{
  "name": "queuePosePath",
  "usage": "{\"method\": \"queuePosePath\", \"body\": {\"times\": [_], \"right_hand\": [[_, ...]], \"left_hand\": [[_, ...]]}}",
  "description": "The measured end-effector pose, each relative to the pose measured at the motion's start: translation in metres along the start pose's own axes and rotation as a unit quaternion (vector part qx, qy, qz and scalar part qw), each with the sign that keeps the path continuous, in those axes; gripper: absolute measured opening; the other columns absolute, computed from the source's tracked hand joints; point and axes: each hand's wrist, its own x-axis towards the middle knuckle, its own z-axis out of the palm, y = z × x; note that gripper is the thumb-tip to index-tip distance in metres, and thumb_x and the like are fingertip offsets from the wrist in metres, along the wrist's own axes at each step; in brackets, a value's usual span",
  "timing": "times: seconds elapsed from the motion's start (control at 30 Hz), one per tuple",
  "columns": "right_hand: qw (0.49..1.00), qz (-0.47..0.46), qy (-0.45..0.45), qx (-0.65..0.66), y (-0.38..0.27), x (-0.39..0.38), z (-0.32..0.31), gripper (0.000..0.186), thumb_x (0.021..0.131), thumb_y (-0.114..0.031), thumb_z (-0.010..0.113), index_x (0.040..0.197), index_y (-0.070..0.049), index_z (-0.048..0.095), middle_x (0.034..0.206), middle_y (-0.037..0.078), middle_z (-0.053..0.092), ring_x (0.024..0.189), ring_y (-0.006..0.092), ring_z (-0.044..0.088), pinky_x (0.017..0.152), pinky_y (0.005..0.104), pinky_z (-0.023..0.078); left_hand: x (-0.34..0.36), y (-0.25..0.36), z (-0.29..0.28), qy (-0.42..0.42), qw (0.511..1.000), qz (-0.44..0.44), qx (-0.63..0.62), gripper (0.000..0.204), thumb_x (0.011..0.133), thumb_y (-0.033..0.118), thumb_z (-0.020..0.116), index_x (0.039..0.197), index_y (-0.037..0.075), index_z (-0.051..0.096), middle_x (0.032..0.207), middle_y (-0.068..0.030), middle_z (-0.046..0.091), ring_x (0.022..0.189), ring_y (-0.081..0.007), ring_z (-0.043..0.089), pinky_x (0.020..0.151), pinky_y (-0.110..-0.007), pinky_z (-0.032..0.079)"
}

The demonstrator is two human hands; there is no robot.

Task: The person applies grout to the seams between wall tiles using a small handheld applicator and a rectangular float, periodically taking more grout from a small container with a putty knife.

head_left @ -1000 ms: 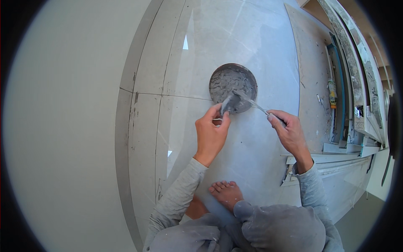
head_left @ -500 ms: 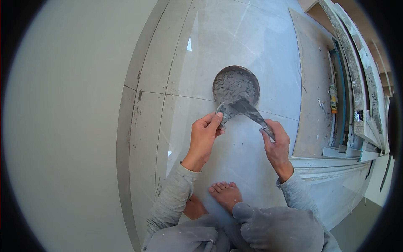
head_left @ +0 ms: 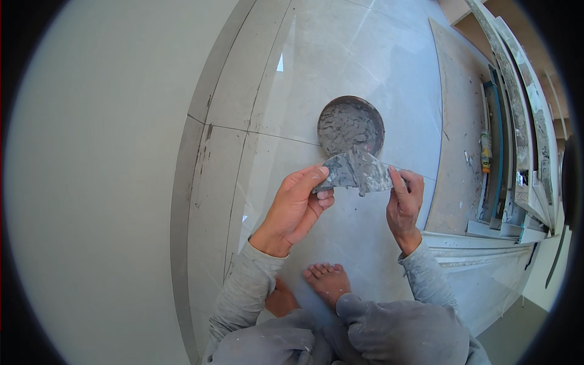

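In my left hand [head_left: 299, 204] is a flat scraper [head_left: 340, 173] smeared with grey mortar, pinched between thumb and fingers. My right hand [head_left: 405, 204] grips a second mortar-streaked scraper [head_left: 378, 175] by its outer end. The two blades meet or overlap between my hands, with a lump of wet mortar where they come together; their exact contact is hidden by it. Just beyond them a round dark bowl [head_left: 320, 135] of thick grey mortar [head_left: 350, 125] stands on the floor. The blades cover part of its near rim.
Large pale tiles [head_left: 292, 112] with dark joints make up the floor. A plain wall [head_left: 103, 182] rises at the left. At the right lie a dusty board [head_left: 453, 121], long trim pieces [head_left: 524, 121] and a yellow tube [head_left: 485, 152]. My bare foot [head_left: 328, 283] is below my hands.
My right hand has turned its scraper from a slant over the bowl's near rim to level against the left one. The left scraper has swung flatter, its mortar-covered face now showing.
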Motion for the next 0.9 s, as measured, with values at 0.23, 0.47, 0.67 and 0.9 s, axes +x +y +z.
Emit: {"method": "queuePosePath", "body": {"times": [0.23, 0.47, 0.67, 0.9], "right_hand": [[0.993, 0.079, -0.057, -0.061, 0.011, -0.007, 0.009, 0.055, 0.081, 0.011, 0.066, 0.130, -0.011, 0.073, 0.101, 0.010, 0.063, 0.094, 0.0263, 0.060, 0.083, 0.0378, 0.045], [0.971, 0.105, -0.174, -0.128, 0.022, 0.019, 0.030, 0.047, 0.083, 0.009, 0.063, 0.126, -0.007, 0.072, 0.107, 0.011, 0.064, 0.097, 0.0289, 0.060, 0.085, 0.0388, 0.047], [0.923, 0.222, -0.156, 0.272, -0.064, 0.036, 0.017, 0.020, 0.093, -0.010, 0.071, 0.111, -0.001, 0.075, 0.101, 0.009, 0.073, 0.092, 0.0181, 0.067, 0.081, 0.0314, 0.050], [0.812, 0.300, -0.278, 0.417, -0.090, 0.043, 0.021, 0.022, 0.103, -0.019, 0.066, 0.097, 0.001, 0.075, 0.084, 0.002, 0.072, 0.076, 0.0081, 0.060, 0.069, 0.0250, 0.048]], "left_hand": [[-0.003, 0.010, -0.002, 0.017, 0.998, 0.045, 0.037, 0.015, 0.105, 0.014, 0.059, 0.106, 0.000, 0.063, 0.096, -0.0041, 0.062, 0.075, -0.0102, 0.051, 0.070, -0.027, 0.046], [-0.013, -0.012, -0.017, 0.080, 0.994, 0.072, 0.030, 0.020, 0.106, 0.020, 0.061, 0.114, 0.002, 0.065, 0.101, -0.0024, 0.066, 0.084, -0.0098, 0.058, 0.073, -0.026, 0.048], [-0.034, -0.027, -0.028, 0.158, 0.978, 0.108, 0.088, 0.025, 0.106, 0.024, 0.063, 0.123, 0.007, 0.067, 0.110, 0.0005, 0.069, 0.089, -0.0073, 0.060, 0.077, -0.025, 0.047], [-0.048, -0.037, -0.036, 0.183, 0.963, 0.120, 0.159, 0.033, 0.104, 0.025, 0.066, 0.131, 0.006, 0.067, 0.106, 0.0040, 0.070, 0.090, -0.0054, 0.060, 0.077, -0.023, 0.044]]}}
